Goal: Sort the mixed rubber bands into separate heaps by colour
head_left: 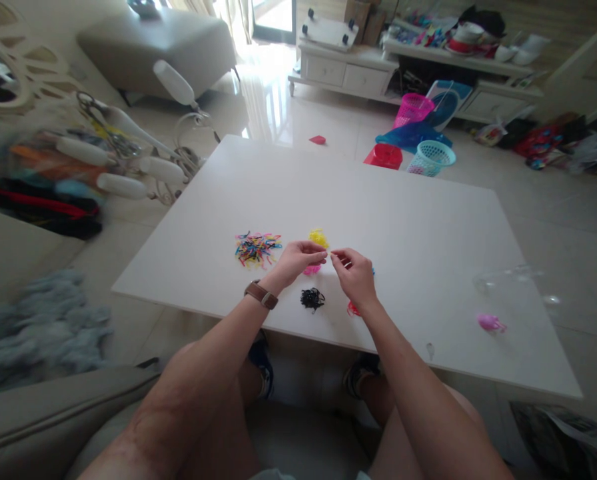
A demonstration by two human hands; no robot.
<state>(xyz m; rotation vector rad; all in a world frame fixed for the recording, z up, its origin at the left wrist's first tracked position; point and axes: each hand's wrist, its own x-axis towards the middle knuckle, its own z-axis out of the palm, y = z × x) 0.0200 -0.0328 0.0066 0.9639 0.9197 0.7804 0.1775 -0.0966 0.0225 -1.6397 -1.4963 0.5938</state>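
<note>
My left hand [302, 259], with a brown strap at the wrist, is pinched closed over a pink pile [312, 270]. Facing it across a small gap, my right hand [353, 272] also has its fingertips pressed together. Anything in either pinch is too small to make out. Small band-like pieces lie sorted by colour: a yellow pile [318, 237] behind the left fingers, a black pile [312, 299] nearer me, and a red pile [353, 309] partly under my right wrist. A bit of blue [373, 271] peeks out beside my right hand. Left of my hands lies a mixed-colour pile [257, 249].
The piles rest on a white table [408, 220]. At its right end are a purple object [489, 323] and a transparent item [508, 277]. A white lamp-like fixture [123, 187] stands past the left edge. Baskets [432, 157] stand on the floor beyond.
</note>
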